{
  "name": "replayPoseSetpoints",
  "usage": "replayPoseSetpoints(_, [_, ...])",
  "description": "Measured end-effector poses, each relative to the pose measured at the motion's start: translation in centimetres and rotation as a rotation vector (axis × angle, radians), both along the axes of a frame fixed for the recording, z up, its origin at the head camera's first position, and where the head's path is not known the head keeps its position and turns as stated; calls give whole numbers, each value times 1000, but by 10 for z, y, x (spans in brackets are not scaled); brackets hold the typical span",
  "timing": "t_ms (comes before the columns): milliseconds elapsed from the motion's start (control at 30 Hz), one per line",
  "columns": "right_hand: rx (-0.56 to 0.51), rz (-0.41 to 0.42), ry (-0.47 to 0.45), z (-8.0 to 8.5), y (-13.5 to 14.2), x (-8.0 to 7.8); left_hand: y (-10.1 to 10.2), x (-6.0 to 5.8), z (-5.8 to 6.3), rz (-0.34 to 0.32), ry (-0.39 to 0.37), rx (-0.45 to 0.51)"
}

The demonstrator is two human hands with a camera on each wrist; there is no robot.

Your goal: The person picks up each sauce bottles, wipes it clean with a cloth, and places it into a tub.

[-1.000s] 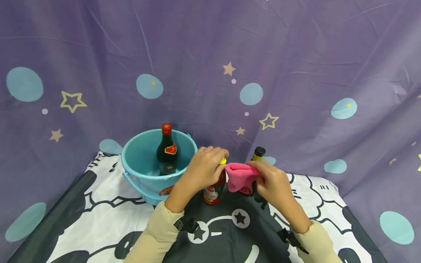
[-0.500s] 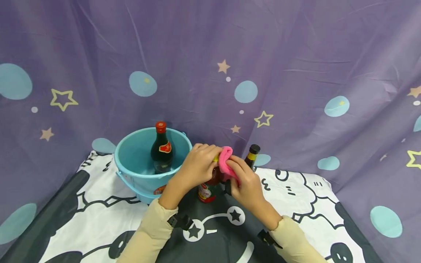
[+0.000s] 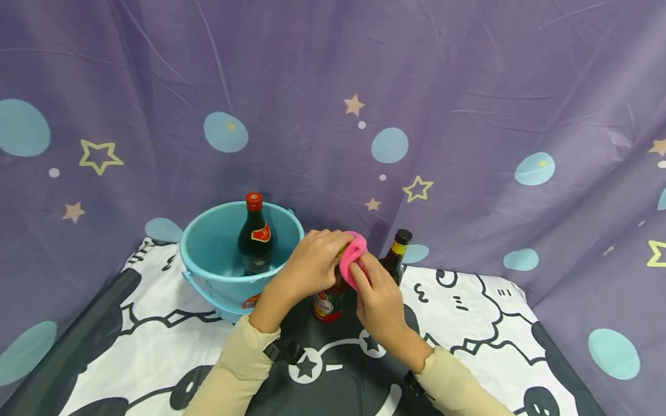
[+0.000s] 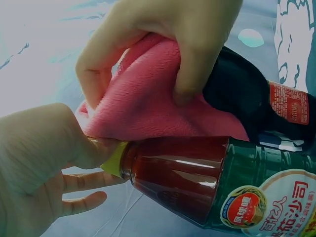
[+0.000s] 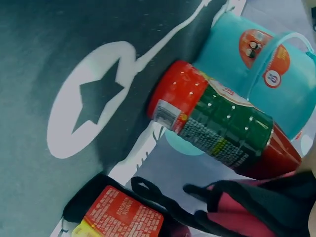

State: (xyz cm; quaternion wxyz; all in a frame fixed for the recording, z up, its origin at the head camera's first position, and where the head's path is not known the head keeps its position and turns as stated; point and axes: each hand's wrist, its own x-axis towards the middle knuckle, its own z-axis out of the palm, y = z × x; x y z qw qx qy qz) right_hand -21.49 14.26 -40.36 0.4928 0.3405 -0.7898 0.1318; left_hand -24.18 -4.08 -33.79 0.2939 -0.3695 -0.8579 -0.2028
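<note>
A ketchup bottle (image 3: 329, 303) with a red base and a green label stands on the cloth-covered table. My left hand (image 3: 312, 266) pinches its yellow cap (image 4: 113, 160) between thumb and fingers. A fluffy pink cloth (image 3: 354, 254) is gripped by my right hand (image 3: 384, 306), which holds it against the cap and neck of the bottle. In the left wrist view the cloth (image 4: 148, 98) covers the bottle's upper side. Just behind my right hand is a dark bottle (image 3: 398, 254) with a black cap and yellow neck band, its lower part hidden in the head view.
A light blue bucket (image 3: 208, 284) stands to the left, with a dark red-capped sauce bottle (image 3: 256, 248) upright in it. A purple patterned curtain (image 3: 312, 104) hangs behind the table. Black straps (image 5: 168, 202) dangle near the right wrist.
My right hand has moved left with the pink cloth, from beside the ketchup bottle onto its cap and neck. The dark bottle at right has come into fuller view. My left hand stays at the cap.
</note>
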Motion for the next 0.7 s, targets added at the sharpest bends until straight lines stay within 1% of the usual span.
replayPoseSetpoints(267, [24,39,112,-5,0,2,0,0,2,5,-6,2])
replayPoseSetpoints(433, [58,30,166,-6,2,6,3,0,3,0,-23,11])
replayPoseSetpoints(533, [84,25,181,-9,3,8,4,0,3,4,-47,14])
replayPoseSetpoints(700, [112,30,189,-13,4,10,4,1,2,27,-52,8])
